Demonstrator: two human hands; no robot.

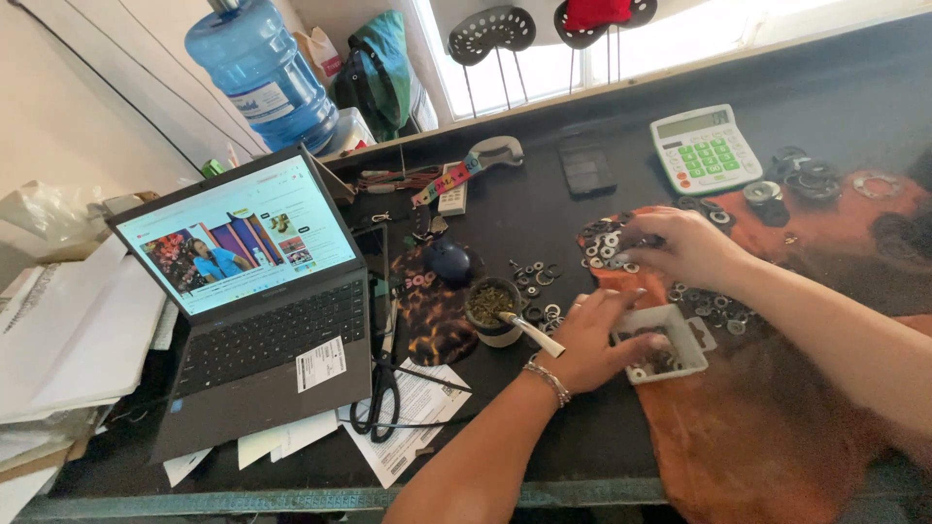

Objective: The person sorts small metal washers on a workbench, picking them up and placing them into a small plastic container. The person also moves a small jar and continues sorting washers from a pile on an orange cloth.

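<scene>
Your left hand (pixel 597 340) rests its fingers on the near rim of a small white plastic tray (pixel 668 342), a shallow square box with a hang tab at its right corner, sitting on the rust-orange cloth (pixel 767 417) that covers the right part of the dark desk (pixel 553 427). Inside the tray you can see a few small metal washers, though your fingers hide part of the bottom. The tray lies flat, slightly turned, its tab corner pointing toward the right and away from you. That hand's grip is a loose hold on the tray's edge, fingers curled. Your right hand (pixel 684 247) is just beyond it, fingers bent down into a scattered pile of washers (pixel 607 247); the fingertips pinch narrowly, and you cannot tell whether a washer is caught between them. Left of the tray stands a round cup (pixel 493 311) filled with green herb, a metal straw (pixel 532 333) leaning out of it toward your left wrist.
</scene>
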